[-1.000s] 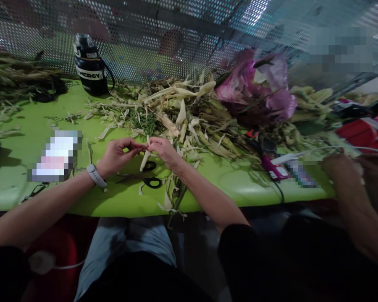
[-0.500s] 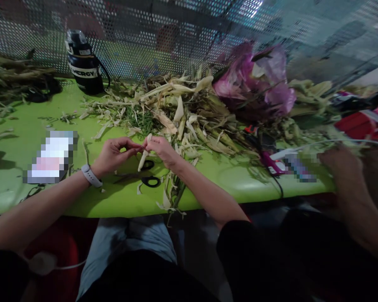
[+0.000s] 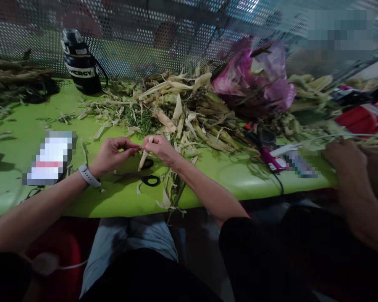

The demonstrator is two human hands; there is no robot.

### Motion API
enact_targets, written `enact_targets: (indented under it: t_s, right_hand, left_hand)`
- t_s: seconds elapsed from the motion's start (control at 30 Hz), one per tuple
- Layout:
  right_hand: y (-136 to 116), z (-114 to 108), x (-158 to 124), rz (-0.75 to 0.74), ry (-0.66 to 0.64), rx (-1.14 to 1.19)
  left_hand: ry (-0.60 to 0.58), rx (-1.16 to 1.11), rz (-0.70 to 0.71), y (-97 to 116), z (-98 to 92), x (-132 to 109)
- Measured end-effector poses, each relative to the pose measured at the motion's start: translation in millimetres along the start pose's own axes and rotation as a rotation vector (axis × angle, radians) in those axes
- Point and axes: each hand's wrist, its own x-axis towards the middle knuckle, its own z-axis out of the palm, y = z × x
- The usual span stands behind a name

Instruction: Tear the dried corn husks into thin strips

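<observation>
My right hand (image 3: 161,149) is closed around a narrow, rolled strip of pale dried husk (image 3: 142,161), which hangs down from the fingers. My left hand (image 3: 115,153), with a pale band on its wrist, pinches at the strip's upper part, fingertips almost meeting those of the right. Whatever lies in that pinch is too small to make out. Under the hands lies a pair of scissors (image 3: 150,180) with black handles, partly hidden by the husk strip. Just beyond them spreads a heap of dried husks (image 3: 208,109) with some thin green strands (image 3: 138,117).
A dark bottle (image 3: 82,67) stands at the back left, behind a phone (image 3: 52,157). Pink plastic wrapping (image 3: 252,79) rests on the heap. On the right are a magenta device (image 3: 274,160) with a cable, another phone (image 3: 300,163) and another person's hands (image 3: 343,155).
Both hands stay nearly in place, with only slight finger movement at the husk strip. The view has shifted a little. The other person's hands have moved slightly.
</observation>
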Motion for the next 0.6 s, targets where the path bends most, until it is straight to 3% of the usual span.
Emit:
enact_targets:
  t_s: [0.13, 0.27, 0.43, 0.53, 0.6]
  right_hand:
    - [-6.2, -11.6, 1.1, -0.028, 0.055, 0.068]
    - [-11.0, -18.4, 1.0, -0.050, 0.147, 0.120]
    - [-2.6, -17.2, 4.1, -0.081, 0.237, 0.038]
    - [1.4, -18.5, 7.7, -0.155, 0.178, 0.115]
    - [1.2, -20.5, 9.1, -0.165, 0.060, 0.220]
  left_hand:
    - [0.145, -0.091, -0.044, -1.6, -9.3, 6.2]
    - [0.051, -0.212, -0.117, -6.5, -9.7, 9.7]
    - [0.147, -0.349, -0.103, -9.8, -5.3, 9.2]
    - [0.129, -0.375, -0.065, -9.1, -4.2, 8.1]
    - [0.135, -0.403, -0.035, -8.2, -3.5, 7.6]
